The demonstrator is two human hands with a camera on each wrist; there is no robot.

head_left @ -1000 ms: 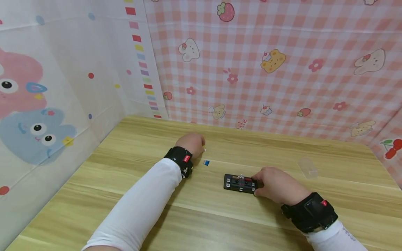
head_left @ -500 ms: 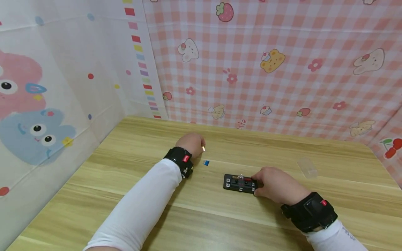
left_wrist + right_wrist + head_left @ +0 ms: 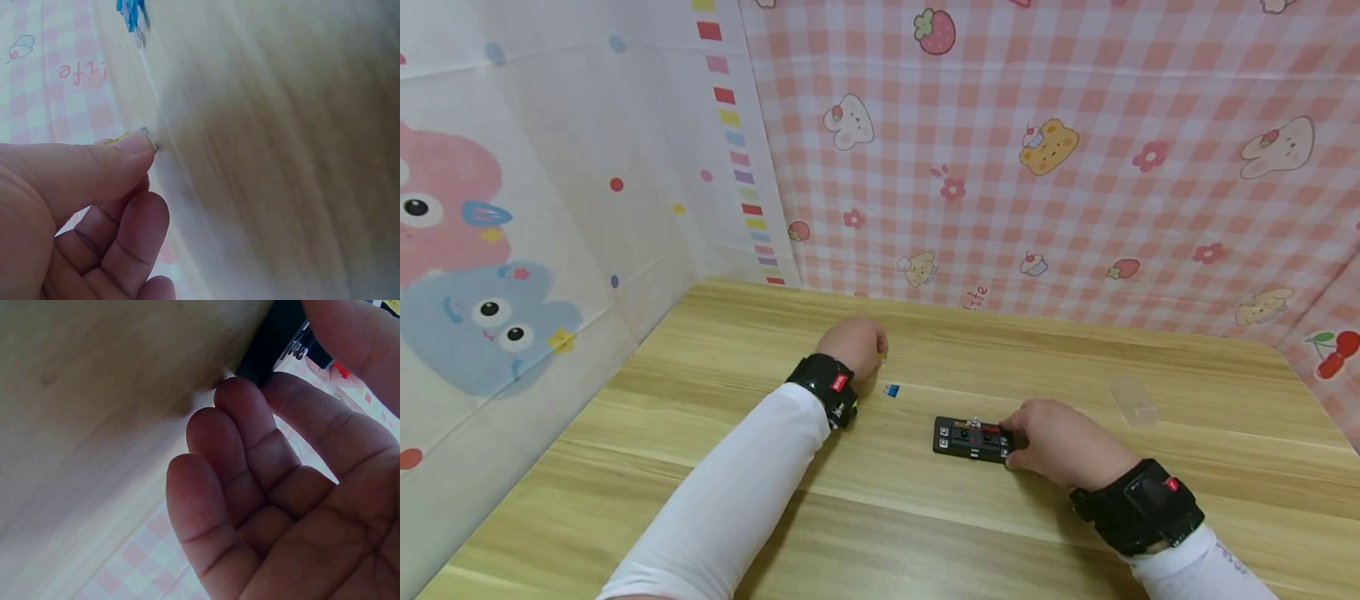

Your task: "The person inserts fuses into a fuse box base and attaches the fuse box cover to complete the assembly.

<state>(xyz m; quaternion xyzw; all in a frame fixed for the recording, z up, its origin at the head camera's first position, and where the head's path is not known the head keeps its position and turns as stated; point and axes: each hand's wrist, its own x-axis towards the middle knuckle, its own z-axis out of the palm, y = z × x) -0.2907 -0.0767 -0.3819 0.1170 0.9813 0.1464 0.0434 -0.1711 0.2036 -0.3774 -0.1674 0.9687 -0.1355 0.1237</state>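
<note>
Black block (image 3: 973, 439)'s on the table (image 3: 925, 525), long axis roughly left-right, right hand (image 3: 1063, 442) gripping its right end; left hand (image 3: 852, 346)'s farther off, beyond its left end, pinching some tiny yellowish bit (image 3: 145, 131).

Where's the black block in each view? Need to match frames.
Head: black block below and right of centre, its right end held by the right hand.
Left wrist: not in it.
Right wrist: top edge, right of centre.
Shared landmark: pink checked cloth, in all three.
</note>
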